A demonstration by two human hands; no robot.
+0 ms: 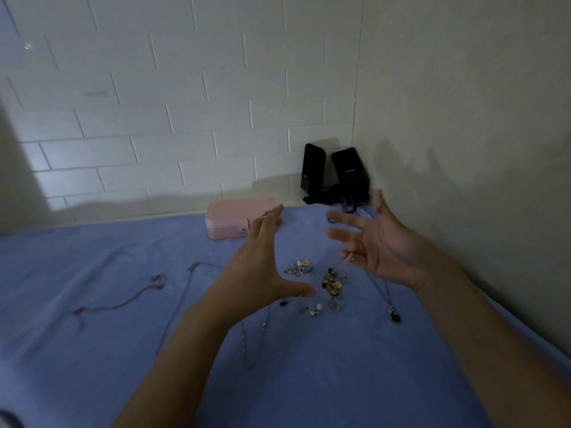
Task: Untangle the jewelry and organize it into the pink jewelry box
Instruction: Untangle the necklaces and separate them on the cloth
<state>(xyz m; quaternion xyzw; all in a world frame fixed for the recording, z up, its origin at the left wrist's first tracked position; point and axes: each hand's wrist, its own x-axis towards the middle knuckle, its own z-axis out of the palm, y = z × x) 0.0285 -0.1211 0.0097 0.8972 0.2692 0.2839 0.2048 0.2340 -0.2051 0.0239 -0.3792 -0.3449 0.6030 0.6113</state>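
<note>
Surface: blue cloth [92, 350] over a bed or table, set into a corner.
Walls: white brick behind, plain on the right.
Pink jewelry box [238, 218]: closed, at the cloth's far edge, left of two black speakers [335, 174].
Jewelry pile [321, 282]: nearer than the box, chains [173, 291] spread to its left.
Left hand [259, 267]: fingers spread, holding nothing.
Right hand [380, 242]: spread wide, blurred; a thin chain seems to hang from it.

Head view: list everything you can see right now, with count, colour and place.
Jewelry box: one, pink, shut, far edge of cloth.
Speakers: two, black, corner behind the box.
Cloth: one, blue, covers the surface.
Earring pile: small gold and silver pieces, count unclear, centre, between the hands.
Pendant necklace: one, dark stone, right of the pile.
Chains: several, silver, laid out left and near centre; exact count unclear.
Left hand: open, above the cloth.
Right hand: open, palm left; something small seems to dangle from its fingers.
</note>
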